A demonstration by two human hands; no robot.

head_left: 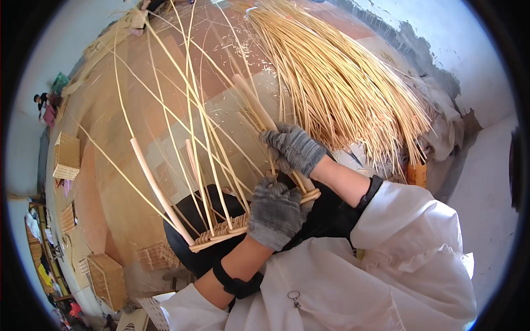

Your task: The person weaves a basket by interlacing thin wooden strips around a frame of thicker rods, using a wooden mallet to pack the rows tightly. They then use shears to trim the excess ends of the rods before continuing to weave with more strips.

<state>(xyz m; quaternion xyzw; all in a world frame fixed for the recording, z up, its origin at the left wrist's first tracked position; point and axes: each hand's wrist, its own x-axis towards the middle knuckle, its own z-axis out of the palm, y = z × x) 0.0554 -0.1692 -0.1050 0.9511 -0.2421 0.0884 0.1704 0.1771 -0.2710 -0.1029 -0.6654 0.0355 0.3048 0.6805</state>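
Observation:
A partly woven wicker piece [221, 230] lies across my lap, its woven band low and its long thin canes [190, 105] standing up and fanning away from me. Thick pale rods rise from it: one rod [160, 187] at the left end, another [255, 103] on the right. My left hand [276, 212], in a grey knit glove, is closed on the woven band near its right half. Just above it, my right hand [295, 149], gloved alike, has its fingers wrapped round the right thick rod and the canes beside it. The left fingertips are partly hidden.
A big bundle of loose canes [337, 83] spreads over the floor at the far right. Finished woven baskets [107, 280] stand at the left, with a box-shaped basket [67, 156] farther off. Cane scraps litter the floor. Another person [47, 105] is at the far left.

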